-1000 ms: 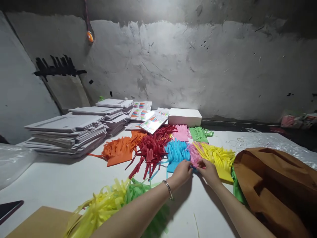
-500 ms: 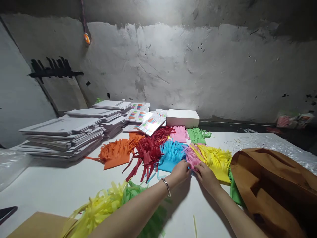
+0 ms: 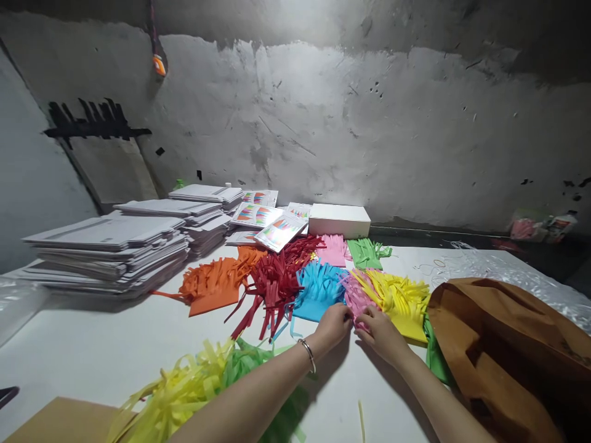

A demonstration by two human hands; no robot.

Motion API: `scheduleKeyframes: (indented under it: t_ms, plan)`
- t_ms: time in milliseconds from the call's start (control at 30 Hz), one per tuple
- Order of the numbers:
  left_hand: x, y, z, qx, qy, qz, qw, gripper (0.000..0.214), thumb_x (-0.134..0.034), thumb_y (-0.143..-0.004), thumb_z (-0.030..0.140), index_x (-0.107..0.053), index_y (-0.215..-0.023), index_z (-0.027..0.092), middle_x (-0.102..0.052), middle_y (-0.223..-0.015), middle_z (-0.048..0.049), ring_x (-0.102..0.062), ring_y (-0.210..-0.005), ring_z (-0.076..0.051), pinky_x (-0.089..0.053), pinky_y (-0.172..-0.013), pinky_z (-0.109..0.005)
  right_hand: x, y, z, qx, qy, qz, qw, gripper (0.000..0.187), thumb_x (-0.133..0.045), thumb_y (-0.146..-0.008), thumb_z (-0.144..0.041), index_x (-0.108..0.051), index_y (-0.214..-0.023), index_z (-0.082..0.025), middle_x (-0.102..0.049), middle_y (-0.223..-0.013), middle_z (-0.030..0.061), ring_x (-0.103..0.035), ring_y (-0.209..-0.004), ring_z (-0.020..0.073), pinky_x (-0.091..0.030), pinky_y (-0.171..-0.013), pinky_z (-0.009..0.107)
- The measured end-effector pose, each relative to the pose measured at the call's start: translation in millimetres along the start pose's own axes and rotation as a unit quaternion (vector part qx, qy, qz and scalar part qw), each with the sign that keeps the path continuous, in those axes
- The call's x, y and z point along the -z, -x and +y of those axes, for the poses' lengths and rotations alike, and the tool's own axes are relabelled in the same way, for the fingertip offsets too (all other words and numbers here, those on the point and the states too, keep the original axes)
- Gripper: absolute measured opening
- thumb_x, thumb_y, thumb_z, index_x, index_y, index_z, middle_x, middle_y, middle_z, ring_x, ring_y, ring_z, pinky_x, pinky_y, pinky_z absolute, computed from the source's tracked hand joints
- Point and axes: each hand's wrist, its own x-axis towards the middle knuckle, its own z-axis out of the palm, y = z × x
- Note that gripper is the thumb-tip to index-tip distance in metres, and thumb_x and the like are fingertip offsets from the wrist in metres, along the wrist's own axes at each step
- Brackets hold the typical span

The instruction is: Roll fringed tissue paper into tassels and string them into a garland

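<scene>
My left hand [image 3: 333, 326], with a metal bangle at its wrist, is closed at the near left edge of a pink fringed paper piece [image 3: 359, 294]; its fingertips are partly hidden. My right hand [image 3: 379, 332] bends its fingers and thumb together on the near edge of that pink fringe. Left of the hands lies a blue fringed piece [image 3: 314, 301], close to my left knuckles. A yellow fringed piece [image 3: 409, 307] lies to the right, partly over the pink strips. Dark red fringe [image 3: 276, 286] and orange fringe [image 3: 210, 286] spread further left.
Stacks of white cards [image 3: 106, 246] stand at the left, with printed packets [image 3: 281, 231] and a white box [image 3: 339, 220] at the back. A brown bag [image 3: 498, 332] bulks at the right. Loose yellow strips [image 3: 184, 384] and green strips [image 3: 247, 363] lie near my left forearm.
My right fingers have drawn slightly left and curled closer to my left hand at the pink fringe. The view has shifted a little; the fringed pieces lie as before.
</scene>
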Motion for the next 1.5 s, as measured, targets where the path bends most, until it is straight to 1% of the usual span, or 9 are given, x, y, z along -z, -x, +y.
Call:
scheduleKeyframes:
  t_ms: [233, 433, 533, 667, 800, 1167, 1333, 1433, 1500]
  plan:
    - [-1.7, 3, 1, 0.029, 0.047, 0.016, 0.998, 0.024, -0.063, -0.098, 0.033, -0.065, -0.114, 0.015, -0.068, -0.114, -0.0076, -0.068, -0.098, -0.021, -0.058, -0.087, -0.043, 2, 0, -7, -0.049, 0.112, 0.002, 0.992, 0.015, -0.065, -0.097, -0.030, -0.066, -0.101, -0.015, -0.067, -0.108, 0.0046, -0.065, -0.101, 0.0202, -0.053, -0.091, 0.043]
    - [-0.5, 3, 2, 0.052, 0.096, 0.046, 0.993, 0.024, -0.062, -0.098, 0.033, -0.066, -0.113, 0.015, -0.069, -0.111, -0.0072, -0.068, -0.096, -0.021, -0.058, -0.086, -0.042, 4, -2, -24, -0.029, 0.120, 0.002, 0.992, 0.015, -0.063, -0.097, -0.029, -0.066, -0.106, -0.017, -0.066, -0.113, 0.0044, -0.063, -0.106, 0.0208, -0.050, -0.096, 0.045]
    - [0.4, 4, 2, 0.057, 0.117, 0.063, 0.989, 0.023, -0.062, -0.098, 0.033, -0.066, -0.111, 0.015, -0.069, -0.111, -0.0072, -0.068, -0.097, -0.021, -0.058, -0.087, -0.042, 1, -10, -30, -0.064, 0.142, -0.001, 0.988, 0.019, -0.065, -0.096, -0.033, -0.067, -0.105, -0.017, -0.067, -0.112, 0.0050, -0.063, -0.107, 0.0220, -0.050, -0.097, 0.047]
    - [-0.3, 7, 1, 0.057, 0.137, 0.077, 0.986, 0.021, -0.062, -0.098, 0.032, -0.067, -0.109, 0.015, -0.069, -0.110, -0.0069, -0.068, -0.098, -0.021, -0.057, -0.088, -0.043, -6, -20, -33, -0.116, 0.163, -0.007, 0.980, 0.021, -0.065, -0.097, -0.035, -0.066, -0.106, -0.015, -0.067, -0.111, 0.0060, -0.065, -0.105, 0.0217, -0.052, -0.094, 0.046]
    - [-2.3, 8, -1, 0.055, 0.149, 0.085, 0.984, 0.021, -0.062, -0.098, 0.032, -0.067, -0.107, 0.014, -0.070, -0.108, -0.0065, -0.068, -0.097, -0.021, -0.057, -0.088, -0.043, -12, -22, -26, -0.140, 0.141, -0.006, 0.980, 0.023, -0.064, -0.097, -0.035, -0.066, -0.110, -0.015, -0.067, -0.112, 0.0064, -0.066, -0.102, 0.0206, -0.054, -0.091, 0.043]
    - [-5.2, 12, 0, 0.038, 0.153, 0.121, 0.980, 0.017, -0.062, -0.098, 0.030, -0.068, -0.100, 0.014, -0.070, -0.104, -0.0056, -0.067, -0.100, -0.021, -0.055, -0.091, -0.043, -26, -12, 18, -0.217, 0.000, 0.009, 0.976, 0.023, -0.061, -0.099, -0.037, -0.066, -0.109, -0.017, -0.068, -0.106, 0.0043, -0.067, -0.087, 0.0155, -0.058, -0.078, 0.034]
    - [-5.1, 14, 1, 0.008, 0.136, 0.104, 0.985, 0.013, -0.063, -0.097, 0.025, -0.068, -0.092, 0.014, -0.070, -0.098, -0.0039, -0.066, -0.095, -0.020, -0.054, -0.089, -0.041, -32, -9, 22, -0.230, -0.041, 0.016, 0.972, 0.023, -0.062, -0.099, -0.038, -0.066, -0.107, -0.017, -0.069, -0.104, 0.0038, -0.067, -0.086, 0.0156, -0.058, -0.078, 0.034]
    - [-4.4, 16, 4, -0.009, 0.126, 0.090, 0.988, 0.008, -0.063, -0.094, 0.016, -0.070, -0.090, 0.014, -0.069, -0.095, -0.0032, -0.065, -0.093, -0.019, -0.053, -0.087, -0.038, -32, -7, 21, -0.227, -0.055, 0.021, 0.972, 0.023, -0.062, -0.099, -0.038, -0.066, -0.108, -0.017, -0.068, -0.105, 0.0040, -0.067, -0.087, 0.0158, -0.058, -0.078, 0.034]
    - [-3.9, 17, 5, -0.016, 0.119, 0.084, 0.989, 0.014, -0.060, -0.090, 0.009, -0.073, -0.090, 0.016, -0.069, -0.095, -0.0039, -0.065, -0.093, -0.019, -0.052, -0.086, -0.035, -31, -6, 19, -0.220, -0.059, 0.028, 0.973, 0.023, -0.062, -0.099, -0.038, -0.066, -0.108, -0.017, -0.068, -0.105, 0.0039, -0.067, -0.087, 0.0158, -0.058, -0.078, 0.035]
